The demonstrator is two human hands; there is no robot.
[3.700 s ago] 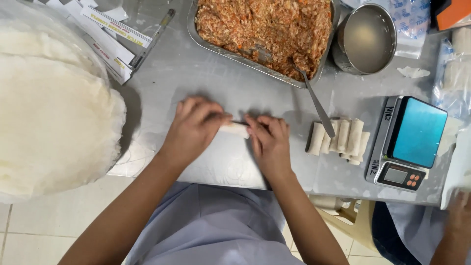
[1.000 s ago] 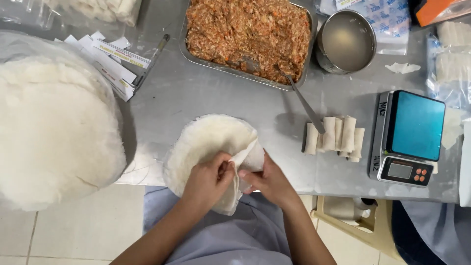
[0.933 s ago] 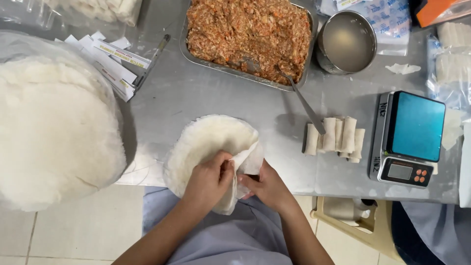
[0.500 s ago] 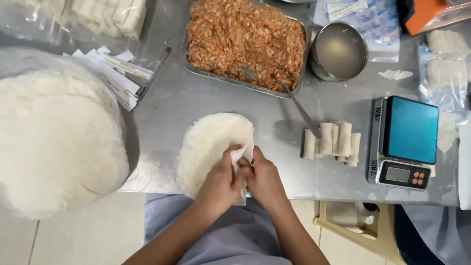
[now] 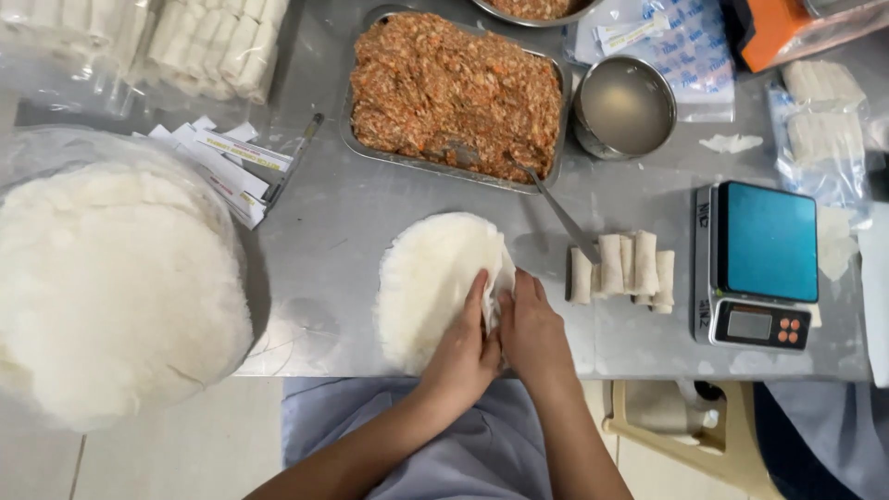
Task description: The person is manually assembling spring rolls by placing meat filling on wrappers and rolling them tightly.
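Both hands, left (image 5: 463, 347) and right (image 5: 531, 331), pinching the right edge of a round white wrapper (image 5: 431, 282) flat on the steel tabletop (image 5: 324, 231), finished rolls (image 5: 622, 268) just beside.

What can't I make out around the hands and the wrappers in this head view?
- Head view: the right edge of the wrapper stack is covered by the left hand and right hand; how many sheets are being peeled cannot be told.
- The spoon has its bowl buried in the filling tray.
- The top edge cuts off the bagged rolls.
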